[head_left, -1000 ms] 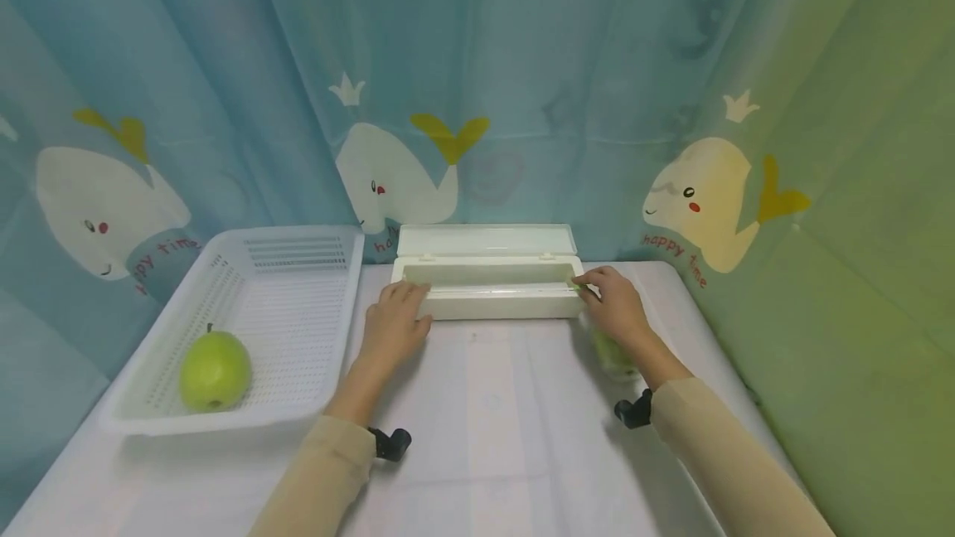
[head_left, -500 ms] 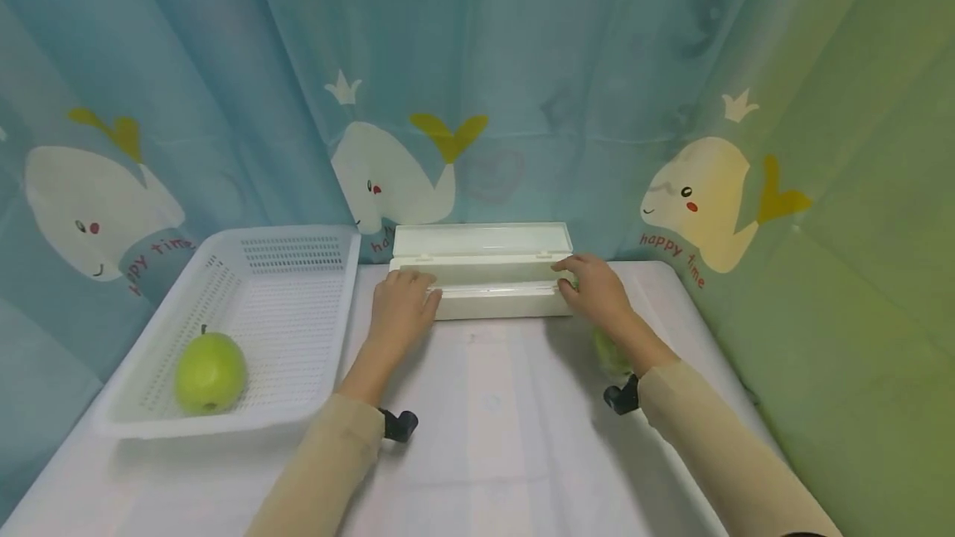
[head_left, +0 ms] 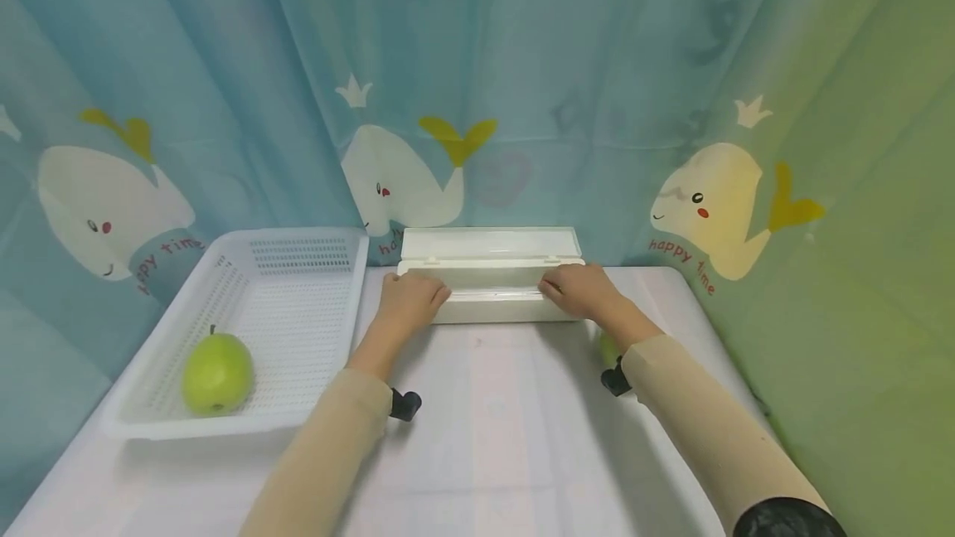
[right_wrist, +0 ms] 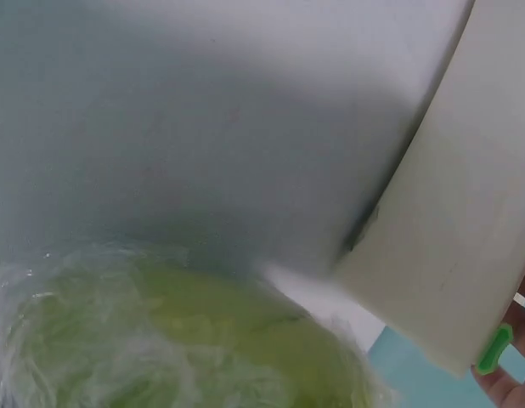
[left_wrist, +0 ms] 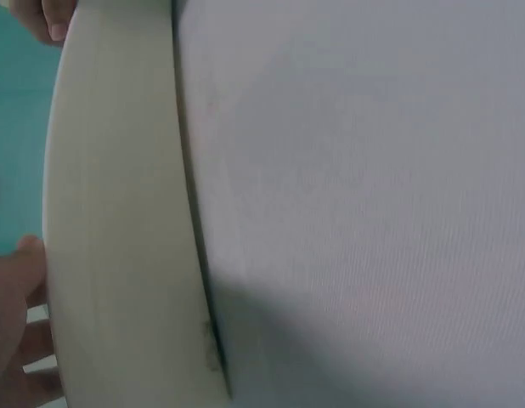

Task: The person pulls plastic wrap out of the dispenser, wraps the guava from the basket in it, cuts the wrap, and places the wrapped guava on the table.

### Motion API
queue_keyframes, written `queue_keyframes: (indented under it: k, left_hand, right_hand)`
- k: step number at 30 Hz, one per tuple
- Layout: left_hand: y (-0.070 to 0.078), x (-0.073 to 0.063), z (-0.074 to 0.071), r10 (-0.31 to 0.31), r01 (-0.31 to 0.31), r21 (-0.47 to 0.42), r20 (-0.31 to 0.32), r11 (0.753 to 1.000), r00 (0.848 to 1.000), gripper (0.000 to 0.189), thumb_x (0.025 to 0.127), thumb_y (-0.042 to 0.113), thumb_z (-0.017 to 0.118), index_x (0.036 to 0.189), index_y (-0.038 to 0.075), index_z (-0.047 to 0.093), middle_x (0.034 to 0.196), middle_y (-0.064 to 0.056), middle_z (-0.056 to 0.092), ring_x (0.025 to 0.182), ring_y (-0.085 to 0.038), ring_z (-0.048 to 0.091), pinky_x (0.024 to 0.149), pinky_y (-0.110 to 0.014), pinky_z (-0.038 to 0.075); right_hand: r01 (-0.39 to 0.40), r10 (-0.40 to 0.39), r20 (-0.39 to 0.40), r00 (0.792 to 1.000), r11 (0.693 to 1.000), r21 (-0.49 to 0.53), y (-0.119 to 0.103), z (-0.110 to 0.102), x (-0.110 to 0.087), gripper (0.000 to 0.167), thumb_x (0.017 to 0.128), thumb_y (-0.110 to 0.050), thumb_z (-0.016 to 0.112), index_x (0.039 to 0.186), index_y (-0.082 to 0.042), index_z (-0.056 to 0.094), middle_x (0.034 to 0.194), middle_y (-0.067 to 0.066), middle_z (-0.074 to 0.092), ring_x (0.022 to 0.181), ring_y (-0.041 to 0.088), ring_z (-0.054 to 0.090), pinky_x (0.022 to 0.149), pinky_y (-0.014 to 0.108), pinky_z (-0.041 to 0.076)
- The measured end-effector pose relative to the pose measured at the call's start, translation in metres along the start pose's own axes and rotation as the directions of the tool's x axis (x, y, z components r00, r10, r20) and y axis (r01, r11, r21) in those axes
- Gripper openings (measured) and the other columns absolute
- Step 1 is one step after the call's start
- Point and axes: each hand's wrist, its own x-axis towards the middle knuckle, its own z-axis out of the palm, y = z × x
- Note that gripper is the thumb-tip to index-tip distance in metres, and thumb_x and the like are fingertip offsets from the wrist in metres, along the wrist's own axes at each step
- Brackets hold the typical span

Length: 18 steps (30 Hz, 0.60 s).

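A long white plastic box (head_left: 492, 303) lies at the back of the table with its lid (head_left: 488, 242) raised behind it. My left hand (head_left: 418, 298) grips the front wall near the left end, fingers curled over the rim. My right hand (head_left: 570, 288) grips the same wall near the right end. In the left wrist view the box wall (left_wrist: 118, 238) fills the left side, with my fingers (left_wrist: 12, 289) behind it. A green fruit wrapped in clear film (right_wrist: 160, 340) lies under my right wrist, partly hidden by the forearm in the head view (head_left: 608, 348).
A white perforated basket (head_left: 298, 288) stands left of the box and holds a green apple (head_left: 217, 372). A white cloth (head_left: 492, 429) covers the table. A whale-print curtain (head_left: 462, 106) hangs close behind and to the right.
Both hands have slid inward along the box's front wall, from its ends toward the middle. The apple and basket have not moved.
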Motion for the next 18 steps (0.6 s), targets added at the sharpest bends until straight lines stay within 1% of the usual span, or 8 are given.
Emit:
queue_keyframes:
  k: [3, 5, 6, 8, 11, 14, 16, 18]
  left_hand:
    - [0.001, 0.001, 0.0, -0.006, 0.006, 0.013, 0.008, 1.0, 1.0, 0.036, 0.105, 0.039, 0.047, 0.112, 0.015, 0.073, 0.115, -0.007, 0.073, 0.112, -0.032, 0.064, 0.099, -0.058, 0.04]
    - [0.002, 0.002, -0.002, -0.009, 0.008, 0.025, 0.025, 1.0, 1.0, 0.036, 0.105, 0.04, 0.047, 0.112, 0.015, 0.072, 0.116, -0.007, 0.072, 0.112, -0.031, 0.064, 0.097, -0.058, 0.041]
    - [0.003, 0.003, -0.003, -0.011, 0.01, 0.026, 0.036, 1.0, 0.999, 0.037, 0.105, 0.04, 0.047, 0.114, 0.015, 0.072, 0.117, -0.007, 0.072, 0.113, -0.031, 0.064, 0.097, -0.057, 0.041]
    - [0.002, 0.004, -0.006, -0.01, 0.008, 0.027, 0.057, 1.0, 0.998, 0.038, 0.105, 0.042, 0.047, 0.115, 0.015, 0.072, 0.118, -0.007, 0.072, 0.113, -0.031, 0.064, 0.097, -0.057, 0.042]
    - [0.001, 0.006, -0.009, -0.011, 0.009, 0.018, 0.086, 1.0, 0.996, 0.042, 0.105, 0.044, 0.045, 0.118, 0.015, 0.071, 0.119, -0.007, 0.072, 0.115, -0.031, 0.064, 0.099, -0.058, 0.041]
    - [-0.002, 0.008, -0.009, -0.015, 0.015, 0.004, 0.098, 1.0, 0.995, 0.041, 0.105, 0.043, 0.044, 0.117, 0.014, 0.071, 0.121, -0.007, 0.071, 0.117, -0.031, 0.063, 0.101, -0.059, 0.039]
    - [-0.003, 0.01, -0.01, -0.023, 0.024, -0.001, 0.109, 1.0, 0.994, 0.038, 0.106, 0.041, 0.043, 0.114, 0.014, 0.069, 0.123, -0.007, 0.07, 0.118, -0.031, 0.062, 0.102, -0.058, 0.039]
    - [-0.004, 0.011, -0.012, -0.029, 0.03, -0.007, 0.117, 1.0, 0.993, 0.034, 0.106, 0.037, 0.044, 0.111, 0.014, 0.068, 0.121, -0.008, 0.071, 0.116, -0.032, 0.063, 0.102, -0.059, 0.039]
  right_hand:
    - [-0.018, 0.018, 0.03, 0.999, 1.0, 0.013, 0.004, 0.0, 0.0, 0.037, 0.106, -0.04, 0.042, 0.101, -0.017, 0.07, 0.095, 0.0, 0.07, 0.094, 0.024, 0.065, 0.092, 0.058, 0.042]
    - [-0.026, 0.026, 0.044, 0.999, 1.0, 0.013, 0.007, 0.0, 0.0, 0.039, 0.106, -0.042, 0.042, 0.099, -0.017, 0.071, 0.092, -0.001, 0.07, 0.092, 0.023, 0.065, 0.093, 0.058, 0.042]
    - [-0.031, 0.03, 0.05, 0.998, 0.999, 0.016, 0.008, 0.0, 0.0, 0.04, 0.106, -0.043, 0.041, 0.099, -0.017, 0.071, 0.093, -0.001, 0.07, 0.093, 0.024, 0.065, 0.095, 0.059, 0.041]
    - [-0.038, 0.037, 0.06, 0.998, 0.999, 0.021, 0.009, 0.001, -0.001, 0.043, 0.106, -0.044, 0.04, 0.103, -0.016, 0.072, 0.098, 0.001, 0.072, 0.098, 0.025, 0.066, 0.1, 0.062, 0.038]
    - [-0.042, 0.04, 0.064, 0.997, 0.998, 0.035, 0.009, 0.002, -0.001, 0.046, 0.107, -0.045, 0.038, 0.112, -0.014, 0.073, 0.111, 0.004, 0.073, 0.112, 0.029, 0.065, 0.107, 0.064, 0.033]
    - [-0.033, 0.03, 0.057, 0.998, 0.998, 0.059, 0.008, 0.002, -0.001, 0.05, 0.107, -0.046, 0.036, 0.121, -0.013, 0.071, 0.122, 0.008, 0.07, 0.121, 0.031, 0.061, 0.109, 0.066, 0.029]
    - [-0.032, 0.028, 0.054, 0.998, 0.997, 0.067, 0.008, 0.002, -0.001, 0.051, 0.107, -0.047, 0.035, 0.126, -0.014, 0.069, 0.129, 0.01, 0.066, 0.126, 0.032, 0.057, 0.11, 0.067, 0.027]
    - [-0.028, 0.025, 0.052, 0.998, 0.998, 0.063, 0.008, 0.003, -0.001, 0.051, 0.108, -0.046, 0.034, 0.13, -0.014, 0.066, 0.135, 0.012, 0.062, 0.131, 0.033, 0.052, 0.11, 0.067, 0.026]
